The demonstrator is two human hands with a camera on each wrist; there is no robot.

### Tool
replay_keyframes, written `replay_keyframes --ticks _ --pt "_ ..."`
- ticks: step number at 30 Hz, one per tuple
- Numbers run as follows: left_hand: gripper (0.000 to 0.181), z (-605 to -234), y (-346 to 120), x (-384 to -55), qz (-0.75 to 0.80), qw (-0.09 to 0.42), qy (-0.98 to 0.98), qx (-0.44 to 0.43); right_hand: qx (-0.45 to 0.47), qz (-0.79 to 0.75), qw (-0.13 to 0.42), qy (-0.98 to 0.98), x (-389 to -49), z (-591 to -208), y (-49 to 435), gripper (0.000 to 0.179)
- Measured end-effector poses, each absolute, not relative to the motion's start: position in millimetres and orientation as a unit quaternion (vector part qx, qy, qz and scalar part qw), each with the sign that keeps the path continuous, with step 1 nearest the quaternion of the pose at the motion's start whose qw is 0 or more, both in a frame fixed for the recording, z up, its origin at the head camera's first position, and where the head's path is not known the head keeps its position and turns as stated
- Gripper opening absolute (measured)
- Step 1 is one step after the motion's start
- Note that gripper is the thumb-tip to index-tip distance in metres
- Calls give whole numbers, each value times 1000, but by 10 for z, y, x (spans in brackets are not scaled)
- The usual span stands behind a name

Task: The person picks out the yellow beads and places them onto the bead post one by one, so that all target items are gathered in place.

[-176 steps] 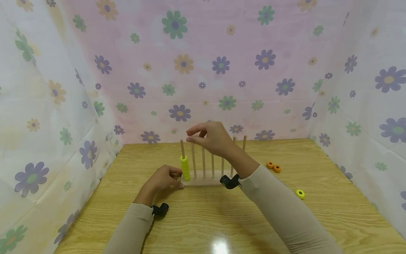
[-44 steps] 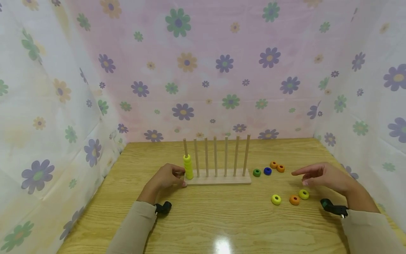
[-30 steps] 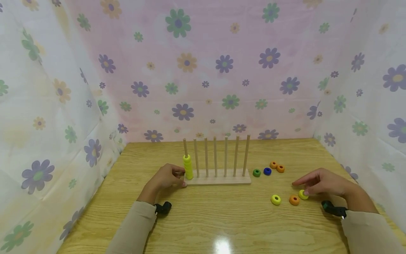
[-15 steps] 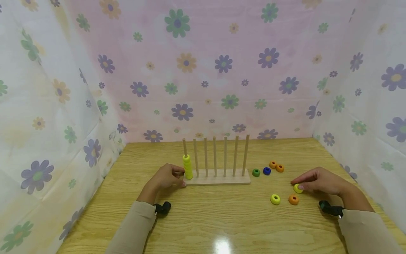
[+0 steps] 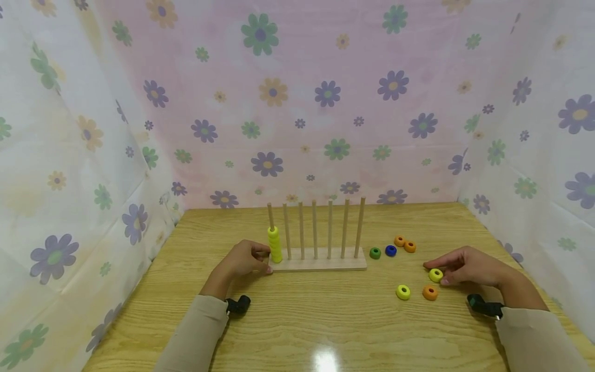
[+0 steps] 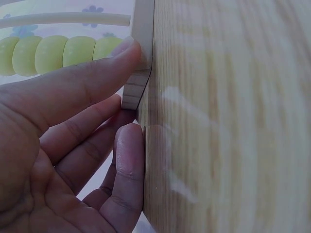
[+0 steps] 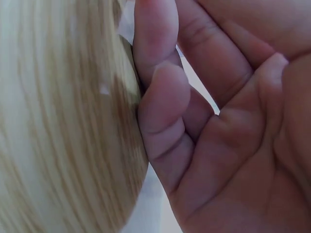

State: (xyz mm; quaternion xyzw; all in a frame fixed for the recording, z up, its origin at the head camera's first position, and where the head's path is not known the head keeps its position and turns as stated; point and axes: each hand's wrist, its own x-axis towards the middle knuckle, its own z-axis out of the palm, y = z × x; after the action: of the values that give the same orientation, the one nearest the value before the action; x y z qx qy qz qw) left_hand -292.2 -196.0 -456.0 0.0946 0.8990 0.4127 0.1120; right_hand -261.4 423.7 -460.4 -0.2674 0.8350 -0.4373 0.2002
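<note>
A wooden peg abacus (image 5: pixel 321 264) stands on the table, its upright pegs in a row. Several yellow beads (image 5: pixel 275 245) are stacked on its leftmost peg. My left hand (image 5: pixel 244 257) grips the left end of the abacus base; in the left wrist view the thumb (image 6: pixel 97 73) lies over the base and fingertips touch its end. At the right, my right hand (image 5: pixel 474 268) is low at the table, index finger and thumb spread around a loose yellow bead (image 5: pixel 435 275) whose hole shows. The right wrist view shows relaxed fingers (image 7: pixel 165 102) by the table, without the bead.
Another yellow bead (image 5: pixel 403 292) and an orange bead (image 5: pixel 430 293) lie nearer the front. A green bead (image 5: pixel 375 253), a blue bead (image 5: pixel 391 250) and two orange beads (image 5: pixel 409 246) lie right of the abacus. Flowered cloth (image 5: pixel 297 103) surrounds the wooden table (image 5: pixel 279 320).
My right hand went from above the abacus to the right, took the yellow bead, shifted it slightly back and left, and now its thumb has come off it. The left hand stays.
</note>
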Motion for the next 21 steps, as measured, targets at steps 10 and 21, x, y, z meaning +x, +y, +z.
replay_keyframes --ticks 10,21 --pt "57 -4566 -1949 -2930 414 115 897 106 -247 -407 185 860 -2577 -4546 4222 43" --pt "56 -4562 -1981 -2930 409 117 899 105 -234 -386 163 877 -2598 -4536 4150 40"
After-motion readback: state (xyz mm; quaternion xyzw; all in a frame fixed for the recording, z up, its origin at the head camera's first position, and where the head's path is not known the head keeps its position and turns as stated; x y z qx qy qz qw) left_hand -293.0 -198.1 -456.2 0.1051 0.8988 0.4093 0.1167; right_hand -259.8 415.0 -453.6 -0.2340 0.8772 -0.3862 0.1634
